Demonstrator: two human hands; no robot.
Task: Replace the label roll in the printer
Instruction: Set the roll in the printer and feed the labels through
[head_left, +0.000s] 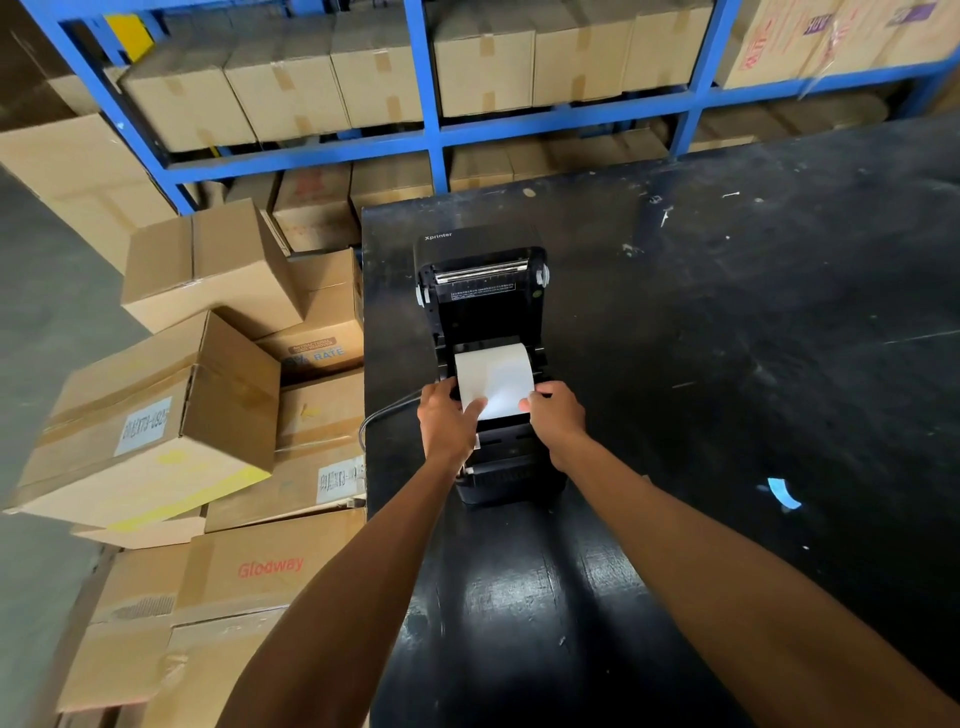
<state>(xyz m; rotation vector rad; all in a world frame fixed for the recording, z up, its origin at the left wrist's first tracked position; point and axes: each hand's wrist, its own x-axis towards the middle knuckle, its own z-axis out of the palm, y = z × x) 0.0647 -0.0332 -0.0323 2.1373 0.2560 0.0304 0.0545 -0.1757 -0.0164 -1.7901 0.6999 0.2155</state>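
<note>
A black label printer (483, 291) stands on the black table (727, 364) with its lid swung open and back, the metal print bar showing. A white label roll (496, 371) lies in the printer's bay, its loose end drawn toward me. My left hand (447, 423) pinches the left edge of that paper end. My right hand (556, 415) pinches the right edge. Both hands rest over the printer's front, hiding the paper exit.
Stacked cardboard boxes (171, 426) crowd the floor to the left of the table. Blue shelving (431, 130) with more boxes runs behind. A grey cable (379, 415) leaves the printer's left side. A blue-white scrap (782, 491) lies on the table at right.
</note>
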